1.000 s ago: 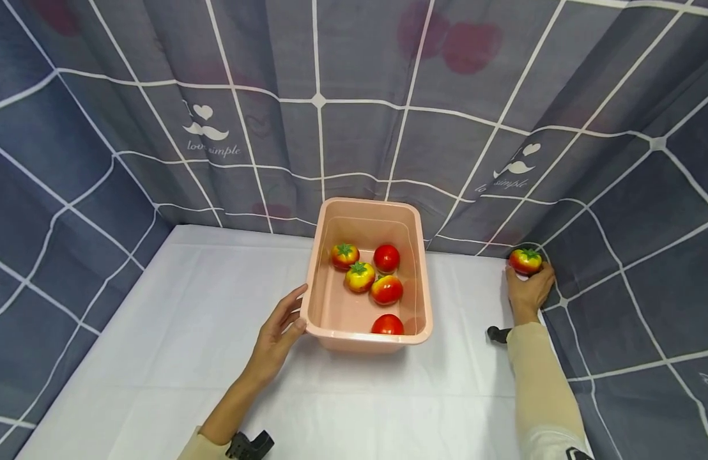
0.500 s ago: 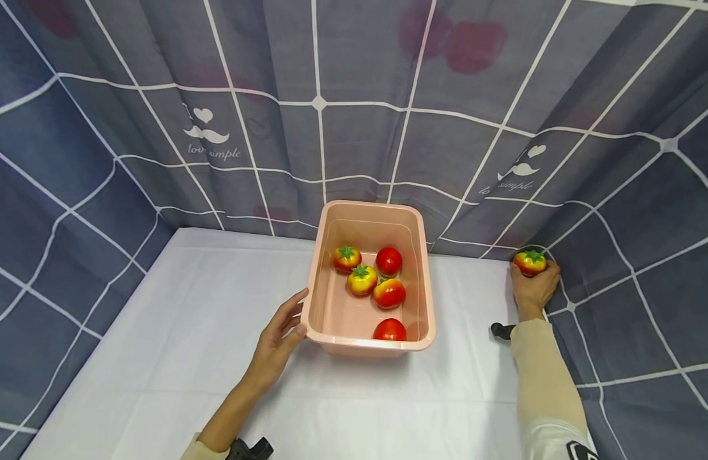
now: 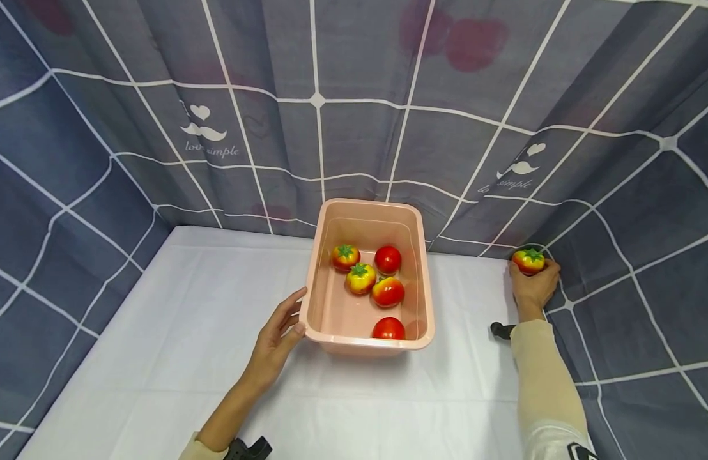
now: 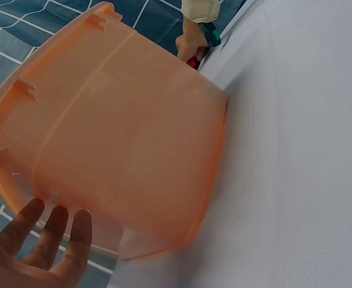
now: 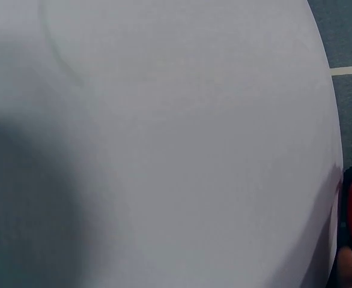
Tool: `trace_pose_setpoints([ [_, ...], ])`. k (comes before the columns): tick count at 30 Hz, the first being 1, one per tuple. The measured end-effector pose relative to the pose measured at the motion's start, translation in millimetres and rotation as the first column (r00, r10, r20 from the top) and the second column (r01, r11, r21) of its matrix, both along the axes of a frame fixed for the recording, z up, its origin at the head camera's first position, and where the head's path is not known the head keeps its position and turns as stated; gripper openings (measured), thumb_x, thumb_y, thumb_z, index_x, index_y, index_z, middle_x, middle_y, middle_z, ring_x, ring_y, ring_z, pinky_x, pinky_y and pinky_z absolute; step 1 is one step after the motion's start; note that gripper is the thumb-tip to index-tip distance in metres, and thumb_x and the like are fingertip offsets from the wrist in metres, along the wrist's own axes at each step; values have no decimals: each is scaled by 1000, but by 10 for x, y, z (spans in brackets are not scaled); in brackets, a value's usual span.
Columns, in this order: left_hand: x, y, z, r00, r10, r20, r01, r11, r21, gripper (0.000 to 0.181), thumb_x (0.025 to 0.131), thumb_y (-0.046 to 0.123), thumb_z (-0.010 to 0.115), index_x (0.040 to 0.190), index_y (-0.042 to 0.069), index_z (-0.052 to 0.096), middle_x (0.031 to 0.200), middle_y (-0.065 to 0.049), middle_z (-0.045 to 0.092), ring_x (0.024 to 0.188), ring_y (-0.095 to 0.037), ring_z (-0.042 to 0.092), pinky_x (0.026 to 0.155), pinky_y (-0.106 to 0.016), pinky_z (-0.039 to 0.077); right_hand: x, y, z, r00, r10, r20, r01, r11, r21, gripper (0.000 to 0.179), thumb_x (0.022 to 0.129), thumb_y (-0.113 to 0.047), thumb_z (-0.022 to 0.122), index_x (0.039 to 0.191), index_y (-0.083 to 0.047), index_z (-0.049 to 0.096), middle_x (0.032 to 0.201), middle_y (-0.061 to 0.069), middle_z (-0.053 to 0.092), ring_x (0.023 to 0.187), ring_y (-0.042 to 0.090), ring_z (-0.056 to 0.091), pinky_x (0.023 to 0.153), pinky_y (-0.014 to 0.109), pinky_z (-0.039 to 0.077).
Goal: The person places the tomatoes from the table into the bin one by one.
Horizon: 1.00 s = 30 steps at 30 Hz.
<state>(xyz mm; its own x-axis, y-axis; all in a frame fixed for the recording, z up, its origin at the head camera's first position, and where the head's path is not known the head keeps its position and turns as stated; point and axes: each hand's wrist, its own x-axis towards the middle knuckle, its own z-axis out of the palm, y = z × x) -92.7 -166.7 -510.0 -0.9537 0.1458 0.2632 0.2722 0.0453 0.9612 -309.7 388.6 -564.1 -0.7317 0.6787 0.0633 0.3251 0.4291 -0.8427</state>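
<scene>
A pink plastic basin (image 3: 368, 342) stands on the table in the head view, with several red and red-yellow tomatoes inside, among them a yellow one (image 3: 361, 279) with a green leafy top. My left hand (image 3: 276, 335) touches the basin's left side near its front corner. In the left wrist view, the left fingers (image 4: 56, 234) lie fairly straight against the outer wall. At the table's far right corner my right hand (image 3: 535, 289) grips a red-yellow tomato (image 3: 528, 260) with a green top. Only a red edge of that tomato and some fingertips (image 5: 347, 267) show in the right wrist view.
A white cloth covers the table (image 3: 176, 332). Dark blue-grey curtains (image 3: 354, 140) with white grid lines hang close along the back and both sides. A black wrist device (image 3: 501, 330) sticks out beside the right forearm.
Only a slight shift of the whole head view shows. Both hands, the basin and the tomatoes keep their places.
</scene>
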Motion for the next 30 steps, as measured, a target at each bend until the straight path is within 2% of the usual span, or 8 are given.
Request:
trace_pose_setpoints([
  [5, -15, 9, 24, 1000, 4, 3, -4, 1000, -2, 62, 111, 3, 52, 169, 19, 36, 152, 0, 54, 133, -8, 62, 101, -24, 61, 40, -20, 41, 1000, 8, -19, -8, 1000, 5, 84, 93, -40, 80, 158, -11, 34, 163, 20, 43, 155, 41, 40, 136, 50, 27],
  [9, -22, 8, 52, 1000, 10, 11, -10, 1000, -1, 62, 111, 3, 52, 169, 20, 36, 153, -8, 53, 134, -9, 62, 100, -23, 61, 95, -56, 77, 999, 13, -44, -13, 1000, 5, 82, 93, -38, 81, 157, -11, 36, 162, 19, 45, 154, 39, 42, 136, 48, 28],
  [12, -26, 1, 64, 1000, 12, 7, -12, 1000, -2, 62, 111, 3, 52, 169, 19, 36, 153, -12, 52, 133, -10, 62, 100, -23, 61, 159, -106, 102, 997, 17, -79, -18, 1000, -7, 82, 92, -35, 83, 156, -10, 38, 158, 19, 49, 148, 38, 50, 132, 45, 36],
  [16, -27, -5, 79, 1000, 25, 6, -25, 1000, -11, 62, 111, 3, 52, 169, 19, 37, 153, -7, 53, 131, -9, 63, 99, -22, 61, 262, -190, 105, 990, 51, -133, -55, 998, -31, 81, 91, -31, 86, 155, -11, 40, 154, 16, 53, 135, 31, 61, 120, 31, 51],
  [21, -30, -2, 83, 999, 32, 16, -32, 999, -15, 61, 111, 5, 52, 169, 20, 37, 153, 0, 54, 132, -11, 63, 98, -22, 61, 425, -292, 81, 969, 92, -228, -96, 995, -4, 78, 89, -26, 88, 152, -9, 46, 147, 17, 57, 122, 22, 63, 110, 16, 53],
  [25, -29, 2, 66, 999, 36, 17, -36, 999, -17, 61, 112, 5, 52, 169, 20, 37, 153, 1, 54, 131, -9, 63, 97, -22, 61, 587, -401, 110, 953, 115, -281, -113, 993, 25, 77, 87, -26, 89, 150, -8, 49, 141, 14, 59, 115, 11, 60, 108, 16, 52],
  [30, -28, 11, 43, 999, 30, 16, -30, 999, -11, 60, 112, 5, 51, 169, 19, 37, 153, 3, 54, 131, -7, 63, 98, -22, 61, 810, -557, 218, 942, 129, -311, -132, 991, 12, 77, 86, -27, 91, 150, -13, 51, 141, 8, 60, 111, 2, 61, 105, 13, 52],
])
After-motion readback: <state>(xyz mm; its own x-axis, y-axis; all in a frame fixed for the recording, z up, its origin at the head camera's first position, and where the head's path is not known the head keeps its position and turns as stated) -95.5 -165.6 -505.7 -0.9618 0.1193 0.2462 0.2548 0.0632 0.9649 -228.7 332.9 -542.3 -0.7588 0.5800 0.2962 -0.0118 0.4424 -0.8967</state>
